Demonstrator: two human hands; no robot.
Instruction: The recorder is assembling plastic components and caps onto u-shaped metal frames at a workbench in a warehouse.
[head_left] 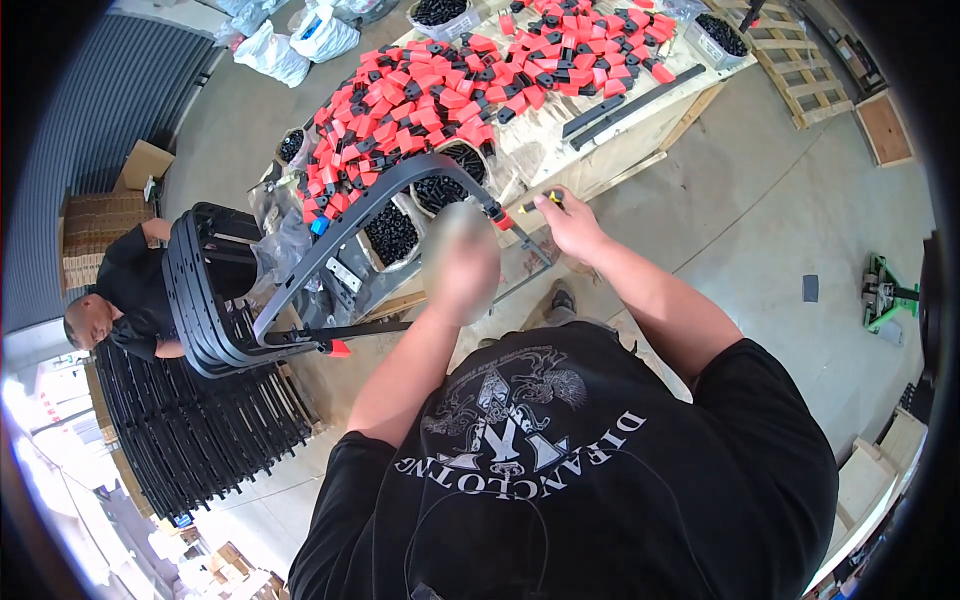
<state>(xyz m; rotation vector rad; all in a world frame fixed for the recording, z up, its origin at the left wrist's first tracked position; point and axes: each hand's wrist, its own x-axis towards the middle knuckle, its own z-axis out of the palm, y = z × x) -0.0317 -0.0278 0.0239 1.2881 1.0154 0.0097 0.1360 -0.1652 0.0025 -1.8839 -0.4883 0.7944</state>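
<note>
A black curved tube frame (292,285) reaches across the corner of the workbench, with a red end piece (503,220) at its near right end and another red piece (340,349) lower on the left. My left hand (463,268) is beside the right end of the frame; a blur covers its fingers, so its grip is hidden. Just right of that end, my right hand (573,228) is closed around a small yellow-and-black hand tool (545,202), which points toward the red end piece. The tool's exact kind is too small to make out.
Red-and-black plastic parts (400,110) are heaped on the workbench (640,125). Bins of small black parts (390,235) line its edge. At left, a person (125,290) stands by stacked black frames (200,410). A green pallet jack (888,295) is at right.
</note>
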